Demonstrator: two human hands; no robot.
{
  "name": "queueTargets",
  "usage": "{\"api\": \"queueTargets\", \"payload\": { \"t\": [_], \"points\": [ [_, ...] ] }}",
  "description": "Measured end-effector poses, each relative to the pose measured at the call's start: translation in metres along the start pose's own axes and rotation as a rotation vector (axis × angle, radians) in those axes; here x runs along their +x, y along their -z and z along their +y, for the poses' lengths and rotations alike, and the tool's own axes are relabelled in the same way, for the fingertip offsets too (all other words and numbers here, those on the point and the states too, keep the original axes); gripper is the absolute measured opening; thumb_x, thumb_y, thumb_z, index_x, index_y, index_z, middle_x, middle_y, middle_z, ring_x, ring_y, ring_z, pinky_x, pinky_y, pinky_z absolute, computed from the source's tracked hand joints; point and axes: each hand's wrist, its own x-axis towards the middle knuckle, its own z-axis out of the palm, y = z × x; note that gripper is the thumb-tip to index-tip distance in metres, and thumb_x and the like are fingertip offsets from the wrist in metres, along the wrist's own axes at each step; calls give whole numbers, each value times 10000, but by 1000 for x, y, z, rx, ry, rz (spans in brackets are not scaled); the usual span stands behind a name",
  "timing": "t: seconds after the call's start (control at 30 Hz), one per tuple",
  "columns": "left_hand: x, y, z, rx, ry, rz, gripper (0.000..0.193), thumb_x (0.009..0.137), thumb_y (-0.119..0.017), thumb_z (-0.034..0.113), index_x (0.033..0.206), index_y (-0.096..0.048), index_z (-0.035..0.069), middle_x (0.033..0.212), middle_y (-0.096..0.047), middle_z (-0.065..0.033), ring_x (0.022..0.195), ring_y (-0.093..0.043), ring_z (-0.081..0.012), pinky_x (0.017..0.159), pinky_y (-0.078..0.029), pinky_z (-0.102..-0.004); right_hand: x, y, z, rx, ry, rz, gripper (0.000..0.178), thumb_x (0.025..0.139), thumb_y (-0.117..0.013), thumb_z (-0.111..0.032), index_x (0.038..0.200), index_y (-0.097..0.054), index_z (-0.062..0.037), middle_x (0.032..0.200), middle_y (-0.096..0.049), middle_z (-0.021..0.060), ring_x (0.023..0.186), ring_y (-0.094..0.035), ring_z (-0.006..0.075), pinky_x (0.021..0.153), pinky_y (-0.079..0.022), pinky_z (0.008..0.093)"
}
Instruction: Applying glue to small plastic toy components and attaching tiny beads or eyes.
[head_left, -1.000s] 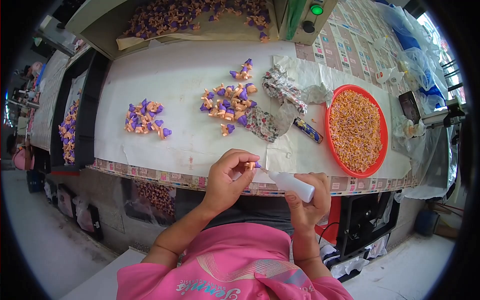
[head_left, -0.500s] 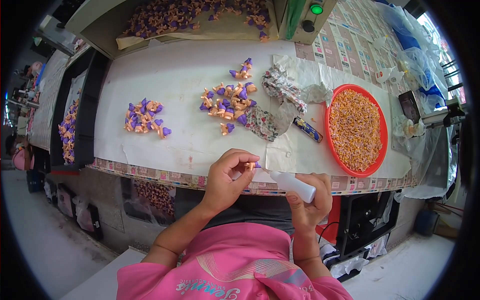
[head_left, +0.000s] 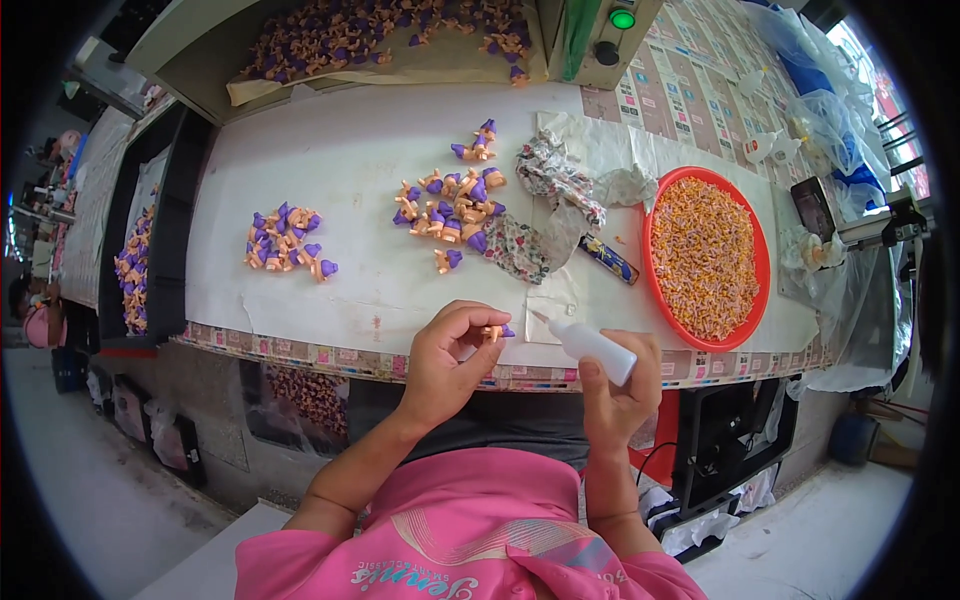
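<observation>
Between the thumb and forefinger of my left hand (head_left: 455,352) is a small peach and purple toy figure (head_left: 494,333), its purple end pointing right. My right hand (head_left: 622,385) grips a white squeeze bottle (head_left: 592,349). The bottle's thin nozzle points up and left, a short way apart from the figure. Beyond my hands, a pile of like figures (head_left: 452,208) lies on the white paper, and a smaller group (head_left: 285,240) sits to its left. A flowered cloth (head_left: 522,248) touches the right side of the pile.
At the right stands a red round basket (head_left: 652,262) filled with tiny orange and pink pieces. A dark printed tube (head_left: 608,258) lies beside it. At the back is a box-like opening (head_left: 400,75) holding many figures. A black tray (head_left: 168,240) stands at the left.
The bottle's nozzle has moved away from the figure, upward and to the right, with my right hand. My left hand still holds the figure in nearly the same place.
</observation>
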Motion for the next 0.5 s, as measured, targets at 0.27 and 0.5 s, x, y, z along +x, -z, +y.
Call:
{"api": "queueTargets", "payload": {
  "t": [0.27, 0.5],
  "points": [
    [5, -27, 3, -89, 37, -22, 226, 864, -611, -81, 1084, -623, -33, 1087, -551, -53, 933, -558, -85, 837, -460, -223, 11, -2, 41, -34, -287, 7, 281, 818, -720, 4, 1043, -552, 11, 993, -620, 109, 891, -601, 135, 810, -482, 261],
    [9, -54, 6, -32, 29, 20, 208, 865, -610, -69, 1071, -616, -36, 1069, -558, -41, 902, -546, -74, 813, -442, -206, 40, 41, 50, -209, -6, 83, 259, 787, -710, 16, 1027, -616, 7, 1020, -634, 140, 987, -596, 275, 884, -470, 361]
  ]
}}
